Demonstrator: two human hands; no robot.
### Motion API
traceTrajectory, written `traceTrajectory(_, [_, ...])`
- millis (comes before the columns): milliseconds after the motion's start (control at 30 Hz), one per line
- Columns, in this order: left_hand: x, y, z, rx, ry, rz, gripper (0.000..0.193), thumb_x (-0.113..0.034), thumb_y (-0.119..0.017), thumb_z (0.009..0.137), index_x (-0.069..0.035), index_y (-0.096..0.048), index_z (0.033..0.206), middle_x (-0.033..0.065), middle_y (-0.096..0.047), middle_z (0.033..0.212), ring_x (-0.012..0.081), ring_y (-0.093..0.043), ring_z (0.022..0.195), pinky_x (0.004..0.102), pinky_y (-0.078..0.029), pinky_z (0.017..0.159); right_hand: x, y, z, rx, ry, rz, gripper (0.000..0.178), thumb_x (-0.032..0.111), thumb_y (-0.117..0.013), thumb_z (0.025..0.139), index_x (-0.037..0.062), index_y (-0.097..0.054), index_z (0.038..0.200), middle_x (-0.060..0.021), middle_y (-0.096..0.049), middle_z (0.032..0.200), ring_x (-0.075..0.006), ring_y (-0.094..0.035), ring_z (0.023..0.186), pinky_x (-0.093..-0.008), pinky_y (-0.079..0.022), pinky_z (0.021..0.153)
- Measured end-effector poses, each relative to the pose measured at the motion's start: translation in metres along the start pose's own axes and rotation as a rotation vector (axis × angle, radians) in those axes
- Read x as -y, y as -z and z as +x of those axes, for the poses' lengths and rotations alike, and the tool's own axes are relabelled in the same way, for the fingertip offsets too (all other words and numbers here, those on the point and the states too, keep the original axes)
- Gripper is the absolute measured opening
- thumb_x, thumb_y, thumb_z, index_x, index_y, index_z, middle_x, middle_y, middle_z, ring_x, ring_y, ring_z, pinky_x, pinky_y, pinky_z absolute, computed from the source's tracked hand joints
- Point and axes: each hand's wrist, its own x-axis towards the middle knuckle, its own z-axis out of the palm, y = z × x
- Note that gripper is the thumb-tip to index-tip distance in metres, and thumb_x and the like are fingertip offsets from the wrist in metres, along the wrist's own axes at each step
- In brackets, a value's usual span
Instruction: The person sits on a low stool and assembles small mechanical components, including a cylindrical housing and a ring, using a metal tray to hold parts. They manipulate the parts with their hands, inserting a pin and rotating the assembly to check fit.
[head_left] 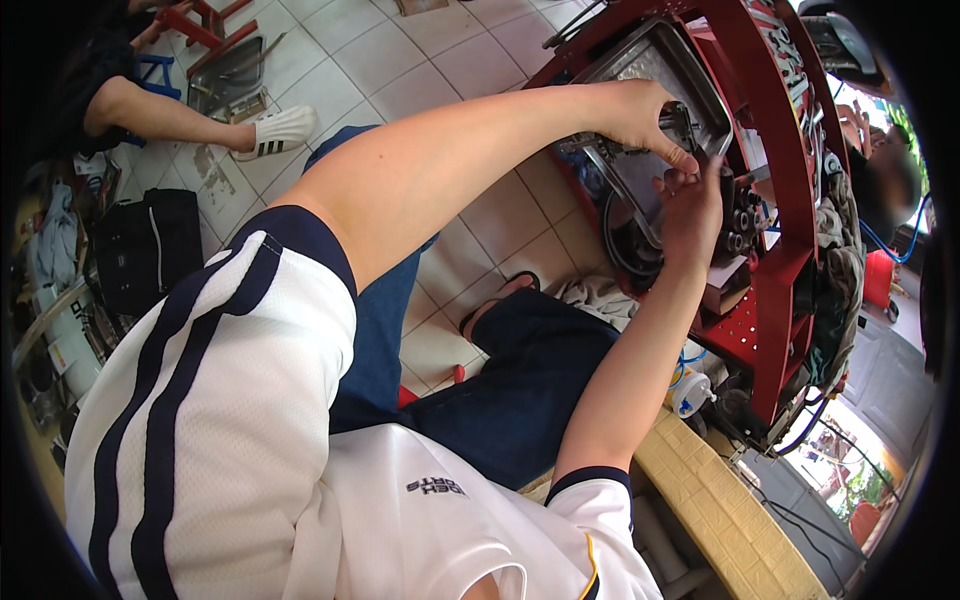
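- At the upper right of the frame, a person's left hand [640,112] curls part-closed about a dark metal part [682,118], thumb on the near side, most of the fingers hidden behind.
- Just below it, the right hand [690,215] rises with fingers bent beside the left thumb; whether they grip anything or touch the part cannot be told.
- Between thumb and curled fingers, the part sits at the left hand's right side and above the right fingertips. Of the two, the left hand is nearer, directly at the part; its long axis is too masked by the hands to read.
- Across the frame, the left forearm stretches from the left toward upper right, while the right forearm climbs from the lower edge, the two meeting at an angle near the part.
- Behind the hands, a metal tray [684,58] lies tilted in the view on a red cart [797,205], with round dark fittings [738,220] just right of the right hand and wrenches [785,55] toward the upper edge.
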Motion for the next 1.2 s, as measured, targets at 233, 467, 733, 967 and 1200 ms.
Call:
traceTrajectory(233, [-0.001, 0.004, 0.001, 0.009, 0.036, -0.009, 0.072, -0.061, -0.085, 0.069, -0.002, -0.07, 0.107, 0.0106, -0.074, 0.099, 0.0212, -0.068, 0.094, 0.035, -0.051, 0.086, 0.003, -0.012, -0.003, -0.053, 0.022, 0.038, 0.035, 0.019, -0.061, 0.098, 0.0074, -0.055, 0.131, -0.005, -0.062, 0.108, -0.0157, -0.059, 0.097, -0.036, -0.049, 0.081])
traceTrajectory(467, [0.0, 0.005, -0.001, -0.005, 0.067, 0.002, 0.071, -0.062, -0.085, 0.068, -0.003, -0.071, 0.105, 0.0095, -0.074, 0.097, 0.0209, -0.068, 0.095, 0.0344, -0.051, 0.086, -0.004, -0.035, -0.009, -0.124, 0.142, -0.063, 0.028, 0.026, -0.058, 0.101, 0.0069, -0.058, 0.122, -0.0025, -0.061, 0.095, -0.0134, -0.058, 0.086, -0.0363, -0.048, 0.079])
traceTrajectory(733, [0.003, 0.003, 0.001, 0.011, 0.065, 0.002, 0.072, -0.063, -0.085, 0.068, -0.004, -0.071, 0.106, 0.0089, -0.074, 0.098, 0.0201, -0.069, 0.093, 0.0346, -0.051, 0.086, -0.01, -0.02, -0.002, -0.033, 0.124, -0.127, 0.04, 0.025, -0.062, 0.1, 0.0076, -0.051, 0.134, -0.0042, -0.062, 0.107, -0.016, -0.059, 0.094, -0.034, -0.048, 0.081])
traceTrajectory(967, [-0.001, 0.003, 0.001, 0.045, 0.046, 0.0, 0.075, -0.064, -0.084, 0.068, -0.003, -0.071, 0.108, 0.0098, -0.074, 0.098, 0.0209, -0.069, 0.096, 0.0349, -0.051, 0.087, -0.003, -0.011, 0.0, -0.051, -0.013, 0.032, 0.039, 0.018, -0.059, 0.101, 0.0048, -0.049, 0.137, -0.0068, -0.06, 0.111, -0.0139, -0.057, 0.097, -0.0316, -0.048, 0.078])
traceTrajectory(1200, [0.003, 0.004, 0.001, -0.06, 0.125, 0.098, 0.081, -0.066, -0.083, 0.068, 0.0, -0.068, 0.113, 0.0119, -0.073, 0.102, 0.0224, -0.069, 0.097, 0.0348, -0.051, 0.088, -0.008, -0.034, -0.006, -0.134, 0.199, -0.225, 0.045, 0.022, -0.064, 0.099, 0.0035, -0.049, 0.137, -0.006, -0.06, 0.106, -0.0163, -0.059, 0.096, -0.0307, -0.049, 0.078])
